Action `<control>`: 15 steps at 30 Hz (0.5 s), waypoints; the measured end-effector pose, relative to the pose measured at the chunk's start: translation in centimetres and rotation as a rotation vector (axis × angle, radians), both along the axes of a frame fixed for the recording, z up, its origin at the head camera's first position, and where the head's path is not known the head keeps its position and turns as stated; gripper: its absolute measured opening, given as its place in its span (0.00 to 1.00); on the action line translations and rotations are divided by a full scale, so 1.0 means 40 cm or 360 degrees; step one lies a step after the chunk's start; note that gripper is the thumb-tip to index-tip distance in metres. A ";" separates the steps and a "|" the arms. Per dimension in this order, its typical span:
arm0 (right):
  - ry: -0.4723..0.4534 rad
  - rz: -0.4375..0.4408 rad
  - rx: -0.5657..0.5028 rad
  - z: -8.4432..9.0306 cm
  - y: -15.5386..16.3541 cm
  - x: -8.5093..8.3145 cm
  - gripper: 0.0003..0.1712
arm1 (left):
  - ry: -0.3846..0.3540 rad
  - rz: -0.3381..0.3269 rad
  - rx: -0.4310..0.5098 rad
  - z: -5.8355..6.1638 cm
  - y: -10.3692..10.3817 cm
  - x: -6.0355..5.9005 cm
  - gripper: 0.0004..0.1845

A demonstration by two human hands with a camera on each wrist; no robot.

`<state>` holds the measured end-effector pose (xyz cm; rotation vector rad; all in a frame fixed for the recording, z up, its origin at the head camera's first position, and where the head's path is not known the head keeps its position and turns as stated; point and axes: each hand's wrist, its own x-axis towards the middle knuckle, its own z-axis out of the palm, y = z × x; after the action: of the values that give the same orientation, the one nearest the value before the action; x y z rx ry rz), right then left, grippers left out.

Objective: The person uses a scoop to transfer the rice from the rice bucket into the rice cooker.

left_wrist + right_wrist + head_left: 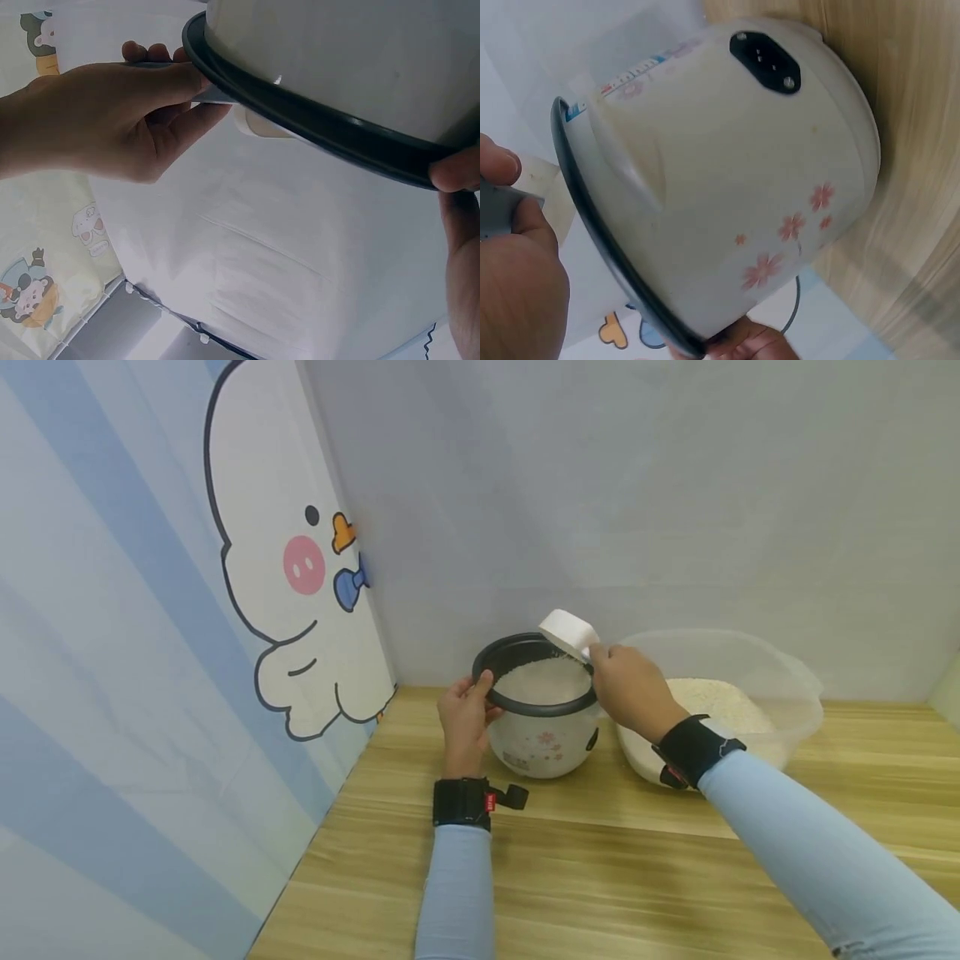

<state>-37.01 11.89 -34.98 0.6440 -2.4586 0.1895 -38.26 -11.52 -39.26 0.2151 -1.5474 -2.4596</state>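
Frame centre: rice cooker [542, 727] rim gripped by left hand [465, 717]; white scoop [568, 633] pinched, apparently tipped, by right hand [628, 690].

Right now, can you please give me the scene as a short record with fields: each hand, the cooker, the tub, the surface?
left hand: grips the black rim of the cooker
right hand: holds a white scoop tipped over the cooker
cooker: white with pink flowers, open, white rice inside
tub: clear plastic, holds rice, stands right of the cooker
table: light wood
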 end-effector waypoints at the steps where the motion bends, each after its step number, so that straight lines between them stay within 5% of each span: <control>1: 0.0024 -0.0001 0.0018 -0.004 0.001 0.000 0.17 | -0.0007 0.0000 0.0001 0.001 0.000 0.000 0.18; 7: 0.0032 -0.0007 0.0077 -0.013 0.007 -0.003 0.18 | -0.0040 -0.0009 -0.0003 0.006 0.000 0.000 0.14; 15: -0.0110 0.0048 -0.0100 -0.015 0.021 0.004 0.19 | -0.0032 -0.0002 0.0013 0.006 -0.002 0.004 0.15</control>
<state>-36.86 12.72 -35.58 0.6581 -2.4988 0.3046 -38.11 -11.59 -39.01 0.2407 -1.5460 -2.4730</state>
